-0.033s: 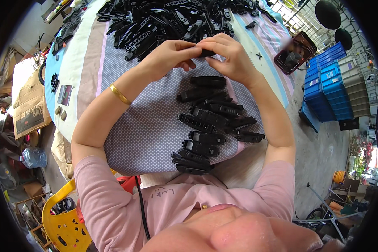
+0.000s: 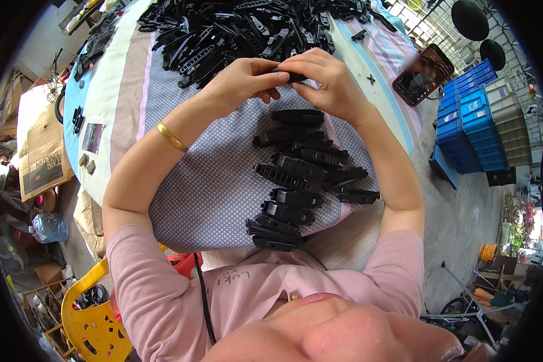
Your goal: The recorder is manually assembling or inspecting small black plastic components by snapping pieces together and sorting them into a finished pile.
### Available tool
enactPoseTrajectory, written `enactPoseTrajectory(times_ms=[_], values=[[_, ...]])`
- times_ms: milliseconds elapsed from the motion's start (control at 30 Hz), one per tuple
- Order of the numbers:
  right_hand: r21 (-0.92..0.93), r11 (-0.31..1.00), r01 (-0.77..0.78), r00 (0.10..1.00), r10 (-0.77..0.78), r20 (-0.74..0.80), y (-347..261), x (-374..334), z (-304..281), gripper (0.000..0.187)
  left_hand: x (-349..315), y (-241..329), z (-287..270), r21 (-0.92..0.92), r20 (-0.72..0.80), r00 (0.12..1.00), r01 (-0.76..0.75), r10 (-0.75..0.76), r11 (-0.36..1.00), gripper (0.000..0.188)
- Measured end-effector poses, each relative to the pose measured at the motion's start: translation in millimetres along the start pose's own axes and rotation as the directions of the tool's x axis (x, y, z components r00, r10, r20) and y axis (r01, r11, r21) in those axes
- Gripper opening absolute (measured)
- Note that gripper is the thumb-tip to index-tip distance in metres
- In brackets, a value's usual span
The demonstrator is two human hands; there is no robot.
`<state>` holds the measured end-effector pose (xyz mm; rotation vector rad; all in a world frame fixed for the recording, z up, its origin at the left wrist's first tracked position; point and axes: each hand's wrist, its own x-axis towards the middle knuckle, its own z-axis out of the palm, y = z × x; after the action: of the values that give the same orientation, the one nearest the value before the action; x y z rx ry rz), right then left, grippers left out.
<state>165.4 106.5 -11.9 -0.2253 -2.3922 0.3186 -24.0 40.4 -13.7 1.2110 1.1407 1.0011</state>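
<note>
A single small, narrow black part, apparently plastic, is held above the cloth-covered tabletop, nearer the far edge than the near one. The visible stretch looks dark and smooth; its long axis runs roughly left to right, in line with the near edge, though fingers cover much of it and which end leads cannot be told. Two hands share it: the left hand pinches its left end between thumb and fingers, while the right hand grips the right end with bent fingers. One gold-coloured metal bangle circles the left wrist.

Just nearer the person, about a dozen long black plastic parts lie in a rough column reaching to the near edge, most pointing left to right; overlaps prevent an exact count. Toward the far edge spreads one large heap of black plastic pieces, too tangled to count. One black phone with a lit screen stands at the right edge. Near the left edge are one small rectangular printed card and two small brownish lumps. Past the right edge rise stacked blue plastic crates; one yellow plastic chair stands off the near-left side.
</note>
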Motion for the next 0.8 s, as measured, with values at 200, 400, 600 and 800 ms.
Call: enactPoseTrajectory(times_ms=[200, 400, 600, 800], values=[[-0.054, 0.999, 0.003, 0.997, -0.007, -0.072, 2, 2, 2, 0.043, -3, 7, 0, 0.328, 0.003, 0.991, -0.128, 0.135, 0.936, 0.034], [0.111, 0.924, -0.367, 0.922, 0.345, 0.174, 11, -6, -2, 0.052, -7, 8, 5, 0.706, 0.037, 0.927, -0.288, 0.373, 0.647, 0.038], [-0.050, 0.977, -0.206, 0.972, 0.211, 0.107, 7, -4, -1, 0.049, -8, 7, 5, 0.792, 0.136, 0.866, -0.387, 0.482, 0.472, 0.036], [-0.074, 0.983, -0.166, 0.986, 0.164, -0.034, 4, -4, -4, 0.033, -10, 11, 8, 0.776, 0.142, 0.847, -0.417, 0.512, 0.474, 0.033]])
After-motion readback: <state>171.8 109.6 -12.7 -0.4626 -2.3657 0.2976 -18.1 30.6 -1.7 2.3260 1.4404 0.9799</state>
